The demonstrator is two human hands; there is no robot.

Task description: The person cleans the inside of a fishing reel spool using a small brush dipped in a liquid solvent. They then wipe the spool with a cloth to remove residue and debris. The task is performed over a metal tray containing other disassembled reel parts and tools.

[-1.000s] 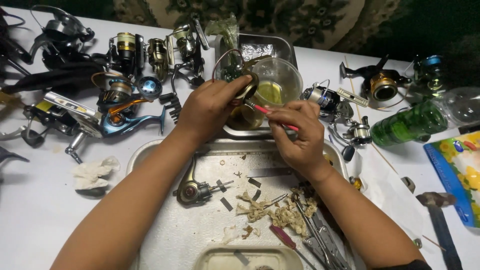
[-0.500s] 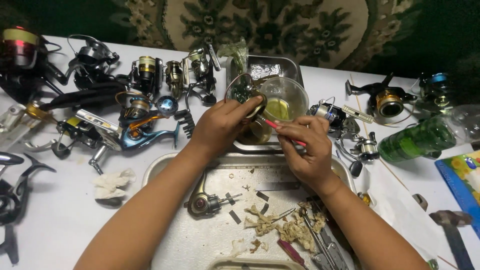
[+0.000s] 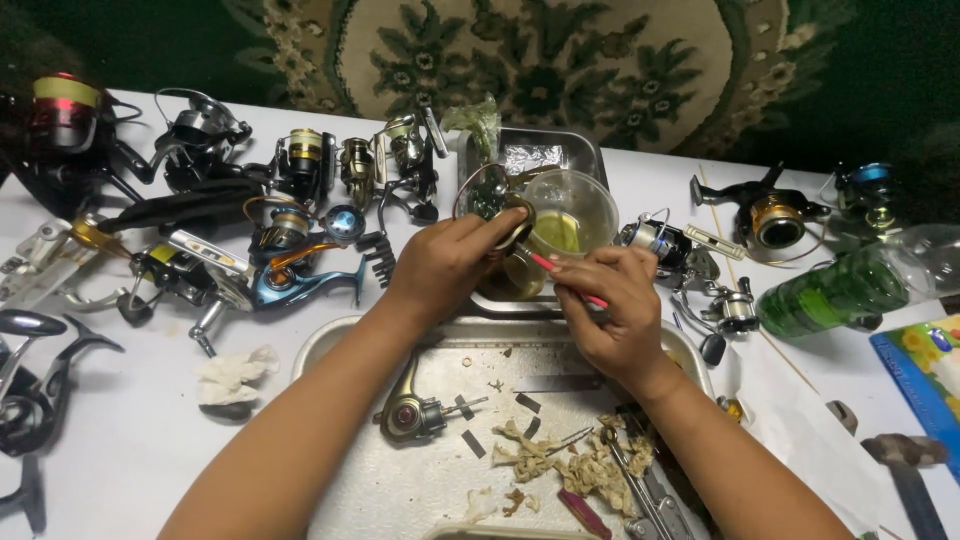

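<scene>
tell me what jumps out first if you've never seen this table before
The two hands meet mid-table: the left hand holds a small round metal part over a clear plastic tub of yellowish liquid, while the right hand works at it with a red-handled tool. Fishing reels crowd the white table's left side, and a green bottle lies at the right.

Both hands, left (image 3: 445, 265) and right (image 3: 610, 305), meet with fingers curled, forearms converging.

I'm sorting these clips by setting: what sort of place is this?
Probably a home workbench for servicing fishing reels. Many spinning reels crowd the white table, a metal tray holds loose parts, and the left hand and right hand work a small part over a clear container.
</scene>
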